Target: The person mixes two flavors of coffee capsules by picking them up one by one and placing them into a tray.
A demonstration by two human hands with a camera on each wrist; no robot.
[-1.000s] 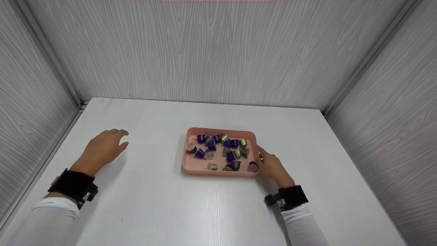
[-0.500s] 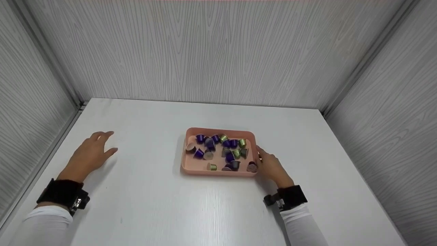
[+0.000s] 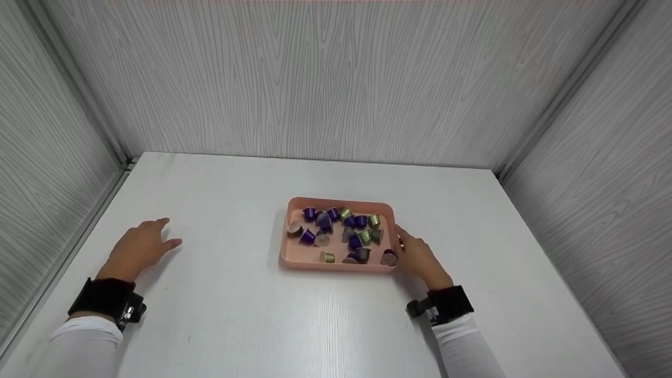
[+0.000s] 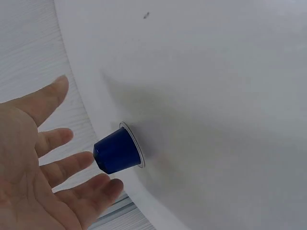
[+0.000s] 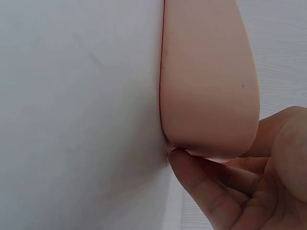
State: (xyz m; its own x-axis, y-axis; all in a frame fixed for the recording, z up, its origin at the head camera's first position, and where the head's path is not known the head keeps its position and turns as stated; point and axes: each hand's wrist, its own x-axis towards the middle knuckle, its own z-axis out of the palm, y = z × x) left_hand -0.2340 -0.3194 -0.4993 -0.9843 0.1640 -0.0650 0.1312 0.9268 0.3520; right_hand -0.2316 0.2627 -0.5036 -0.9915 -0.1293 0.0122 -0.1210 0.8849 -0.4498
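Capsules [image 3: 341,233] crowding pink tray [image 3: 286,254]

Capsules [image 3: 344,231] in tray [image 3: 294,261], mid-table [image 3: 262,315]; lone capsule [image 4: 116,152] far left.

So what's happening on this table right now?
A person sits at a white table. Their right hand grips the right rim of a pink tray filled with purple, green and brownish coffee capsules. Their left hand hovers open over a single blue capsule standing on the table, apart from the tray.
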